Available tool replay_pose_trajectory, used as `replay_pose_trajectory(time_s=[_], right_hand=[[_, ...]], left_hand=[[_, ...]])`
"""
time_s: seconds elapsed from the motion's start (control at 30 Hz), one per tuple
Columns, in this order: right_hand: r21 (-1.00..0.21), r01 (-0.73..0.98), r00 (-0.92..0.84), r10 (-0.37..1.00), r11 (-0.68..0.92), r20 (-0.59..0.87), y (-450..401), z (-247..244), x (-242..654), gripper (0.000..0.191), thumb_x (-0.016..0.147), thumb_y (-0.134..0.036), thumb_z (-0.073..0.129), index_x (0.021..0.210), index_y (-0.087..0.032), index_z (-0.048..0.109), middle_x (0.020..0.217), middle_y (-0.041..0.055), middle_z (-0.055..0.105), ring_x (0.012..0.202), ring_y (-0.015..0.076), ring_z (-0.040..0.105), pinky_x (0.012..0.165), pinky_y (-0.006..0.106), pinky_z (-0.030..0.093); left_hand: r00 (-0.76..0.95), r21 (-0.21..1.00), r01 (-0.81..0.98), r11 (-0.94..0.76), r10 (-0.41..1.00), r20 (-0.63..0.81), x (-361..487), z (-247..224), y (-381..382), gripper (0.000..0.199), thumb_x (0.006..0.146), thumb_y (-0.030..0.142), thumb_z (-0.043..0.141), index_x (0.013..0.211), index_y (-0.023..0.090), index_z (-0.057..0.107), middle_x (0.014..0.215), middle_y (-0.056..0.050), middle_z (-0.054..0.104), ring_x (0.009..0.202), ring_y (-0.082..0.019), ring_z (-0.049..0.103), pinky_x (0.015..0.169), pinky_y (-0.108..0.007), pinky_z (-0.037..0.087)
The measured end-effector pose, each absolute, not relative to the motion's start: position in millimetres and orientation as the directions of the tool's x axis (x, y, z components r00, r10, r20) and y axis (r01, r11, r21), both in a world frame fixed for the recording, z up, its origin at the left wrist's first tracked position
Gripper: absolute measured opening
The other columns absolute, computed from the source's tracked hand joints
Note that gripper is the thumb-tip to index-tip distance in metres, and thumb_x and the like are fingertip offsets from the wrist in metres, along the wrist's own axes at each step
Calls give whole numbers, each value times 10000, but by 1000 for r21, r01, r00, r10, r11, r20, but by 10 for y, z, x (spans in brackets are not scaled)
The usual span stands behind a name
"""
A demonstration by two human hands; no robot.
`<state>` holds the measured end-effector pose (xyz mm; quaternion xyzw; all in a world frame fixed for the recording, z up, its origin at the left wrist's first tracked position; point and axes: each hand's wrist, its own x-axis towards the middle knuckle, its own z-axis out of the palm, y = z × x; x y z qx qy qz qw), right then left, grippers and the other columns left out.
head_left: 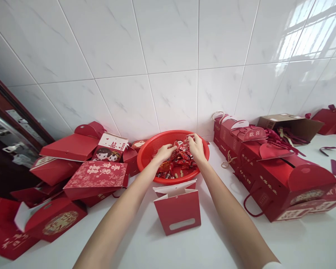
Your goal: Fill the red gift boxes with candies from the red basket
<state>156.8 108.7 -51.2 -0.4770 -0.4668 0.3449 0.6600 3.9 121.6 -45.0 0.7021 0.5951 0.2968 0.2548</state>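
Note:
A red plastic basket [145, 164] stands against the tiled wall, with a heap of wrapped candies [182, 158] in it. My left hand [165, 152] reaches in from the left, its fingers closed against the candies. From the other side my right hand [196, 147] comes over the rim, fingers curled on candies at the back of the heap. Both hands partly hide what they grip. A few peanuts [181, 173] lie at the front of the basket. Between my forearms a red gift box [177, 211] stands upright, its white-lined top open.
Red gift boxes [96, 179] are piled at the left. A row of red handled boxes [257, 179] runs along the right. Behind them a brown carton [280, 121] lies on its side with dark red ribbons inside. Ribbon scraps [334, 167] lie at the far right.

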Motion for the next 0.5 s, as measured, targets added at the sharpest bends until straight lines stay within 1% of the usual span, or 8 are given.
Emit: replay_pose_trajectory(time_s=[0.07,0.13,0.27,0.33,0.4,0.43,0.47,0.5], right_hand=[[-956,-39,310,913,291,266,1086,-501,1560,144,828,-313,436,842,-224,548,746,3,657,584,166,635,558,277,479],[-957,-55,305,917,286,257,1079,-489,1557,127,832,-307,437,843,-228,536,735,-4,655,550,156,623,540,269,474],[-950,-53,326,905,306,273,1063,-486,1569,109,830,-291,447,815,-229,535,716,-8,659,538,152,597,535,266,451],[-946,-49,341,896,320,285,1059,-494,1576,107,828,-297,460,807,-228,540,706,-9,657,546,156,593,541,267,441],[-942,-50,352,889,331,294,1055,-500,1577,108,823,-311,479,813,-226,545,705,-12,653,544,156,589,545,269,437],[-940,-54,356,886,337,297,1052,-500,1576,111,821,-318,486,818,-225,546,713,-12,653,544,155,590,549,269,440],[-938,-58,360,884,342,300,1049,-498,1575,113,818,-324,493,822,-224,547,727,-12,655,547,152,592,555,270,445],[-936,-64,364,881,347,302,1044,-494,1574,116,817,-329,500,826,-224,548,743,-10,658,552,150,595,560,269,450]], left_hand=[[113,693,704,-158,987,111,39,-457,1229,213,852,355,563,845,192,700,892,-51,753,855,-233,668,731,-290,456],[100,667,730,-149,989,111,36,-463,1242,198,835,282,581,920,183,730,982,-77,770,918,-251,686,781,-302,474],[79,600,789,-129,991,110,11,-473,1250,273,805,224,628,1041,157,747,1090,-129,759,1031,-292,681,888,-340,484],[71,556,821,-133,989,131,5,-473,1231,388,807,226,639,1180,141,709,1200,-170,714,1132,-329,639,971,-396,460],[80,504,849,-160,981,176,26,-472,1191,503,804,242,654,1299,152,650,1333,-201,628,1270,-384,538,1056,-487,399],[99,481,857,-186,975,201,52,-471,1164,528,796,252,669,1319,183,642,1382,-188,591,1323,-395,486,1091,-513,364],[153,456,856,-242,963,224,89,-472,1133,525,788,264,685,1310,218,653,1412,-162,567,1354,-389,451,1120,-516,337],[254,425,841,-333,939,233,136,-474,1101,497,783,279,699,1279,249,676,1429,-133,555,1361,-373,444,1137,-498,329]])
